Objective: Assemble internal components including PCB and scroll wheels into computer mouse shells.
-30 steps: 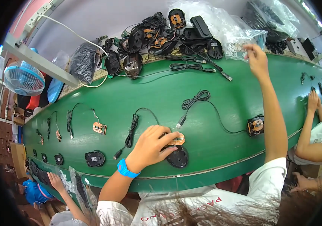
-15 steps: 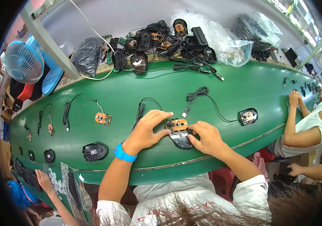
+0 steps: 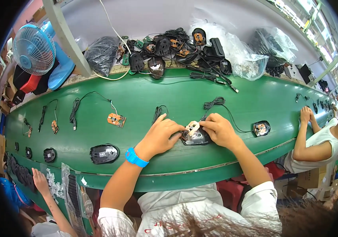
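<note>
My left hand, with a blue watch on its wrist, and my right hand meet over a black computer mouse base on the green belt. Between their fingertips is a small circuit board, pinched from both sides, its pale face showing. The board sits over the far part of the base; whether it is seated there I cannot tell. Just beyond my left fingers lies a coiled black cable. Fingers hide parts of the base's rim.
Along the green belt lie a loose orange board, an empty mouse base and a mouse base with a board. Mouse parts and cables pile up behind. A fan stands far left; co-workers sit either side.
The board showed its orange face before; now a pale face shows and it looks tilted. Both hands have shifted slightly. The whole view has moved a little.
</note>
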Available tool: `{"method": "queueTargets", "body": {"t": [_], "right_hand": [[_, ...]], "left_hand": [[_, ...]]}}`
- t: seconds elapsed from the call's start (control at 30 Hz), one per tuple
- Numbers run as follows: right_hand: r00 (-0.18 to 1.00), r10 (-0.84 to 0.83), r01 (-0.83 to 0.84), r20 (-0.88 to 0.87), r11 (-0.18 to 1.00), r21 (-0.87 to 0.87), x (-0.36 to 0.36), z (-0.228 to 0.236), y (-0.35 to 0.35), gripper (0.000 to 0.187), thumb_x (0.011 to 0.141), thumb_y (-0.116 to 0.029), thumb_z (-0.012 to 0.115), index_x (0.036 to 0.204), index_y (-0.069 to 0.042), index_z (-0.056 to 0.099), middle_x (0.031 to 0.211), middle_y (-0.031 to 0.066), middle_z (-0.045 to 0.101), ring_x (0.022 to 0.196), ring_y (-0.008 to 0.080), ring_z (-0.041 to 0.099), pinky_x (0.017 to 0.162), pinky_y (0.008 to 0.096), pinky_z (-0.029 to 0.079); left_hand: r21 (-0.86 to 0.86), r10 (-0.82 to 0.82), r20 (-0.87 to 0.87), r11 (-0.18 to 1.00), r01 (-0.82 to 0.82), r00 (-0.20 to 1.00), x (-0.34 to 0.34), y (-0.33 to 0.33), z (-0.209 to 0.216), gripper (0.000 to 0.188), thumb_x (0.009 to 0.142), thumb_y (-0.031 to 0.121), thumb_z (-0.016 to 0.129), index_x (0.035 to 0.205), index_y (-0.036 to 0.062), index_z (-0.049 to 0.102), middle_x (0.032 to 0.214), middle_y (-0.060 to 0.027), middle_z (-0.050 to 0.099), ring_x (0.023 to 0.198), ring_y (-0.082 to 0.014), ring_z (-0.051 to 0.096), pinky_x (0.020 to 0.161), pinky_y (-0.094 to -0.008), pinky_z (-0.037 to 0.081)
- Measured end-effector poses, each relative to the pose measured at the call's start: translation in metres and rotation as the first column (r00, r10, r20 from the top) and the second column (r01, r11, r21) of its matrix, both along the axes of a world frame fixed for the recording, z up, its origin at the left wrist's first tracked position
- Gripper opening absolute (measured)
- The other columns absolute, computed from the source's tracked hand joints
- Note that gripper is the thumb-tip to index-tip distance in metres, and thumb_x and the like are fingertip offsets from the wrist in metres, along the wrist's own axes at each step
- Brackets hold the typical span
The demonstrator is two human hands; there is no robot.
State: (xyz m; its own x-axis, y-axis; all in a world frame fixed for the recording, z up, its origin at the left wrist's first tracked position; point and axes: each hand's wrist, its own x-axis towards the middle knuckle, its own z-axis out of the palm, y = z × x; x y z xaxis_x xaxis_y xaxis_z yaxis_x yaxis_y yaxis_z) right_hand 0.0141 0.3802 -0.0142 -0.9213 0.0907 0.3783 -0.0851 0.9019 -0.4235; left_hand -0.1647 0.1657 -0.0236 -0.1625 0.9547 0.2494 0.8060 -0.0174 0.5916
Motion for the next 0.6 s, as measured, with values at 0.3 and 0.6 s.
{"method": "queueTargets", "body": {"t": [0.3, 0.6], "right_hand": [[0.994, -0.027, 0.032, -0.106, 0.999, 0.043, 0.002, -0.008, -0.007, 0.021, 0.081, -0.006, 0.076, 0.101, -0.006, 0.075, 0.085, 0.0079, 0.063, 0.078, 0.0284, 0.062, 0.067, 0.0395, 0.052], [0.998, -0.049, 0.047, -0.049, 0.998, -0.032, 0.014, -0.006, 0.002, 0.022, 0.079, -0.007, 0.076, 0.101, -0.007, 0.074, 0.086, 0.0067, 0.061, 0.080, 0.0268, 0.060, 0.070, 0.0393, 0.051]], "left_hand": [[0.102, 0.190, -0.031, 0.977, -0.186, 0.981, 0.041, 0.013, 0.031, 0.032, 0.087, 0.017, 0.076, 0.118, 0.0103, 0.072, 0.097, -0.0082, 0.071, 0.095, -0.0290, 0.067, 0.113, -0.0612, 0.035], [0.135, -0.006, 0.276, 0.990, -0.033, 0.961, 0.016, 0.025, 0.045, 0.037, 0.074, 0.001, 0.083, 0.109, 0.0051, 0.073, 0.104, -0.0097, 0.071, 0.099, -0.0286, 0.068, 0.091, -0.0453, 0.055]]}}
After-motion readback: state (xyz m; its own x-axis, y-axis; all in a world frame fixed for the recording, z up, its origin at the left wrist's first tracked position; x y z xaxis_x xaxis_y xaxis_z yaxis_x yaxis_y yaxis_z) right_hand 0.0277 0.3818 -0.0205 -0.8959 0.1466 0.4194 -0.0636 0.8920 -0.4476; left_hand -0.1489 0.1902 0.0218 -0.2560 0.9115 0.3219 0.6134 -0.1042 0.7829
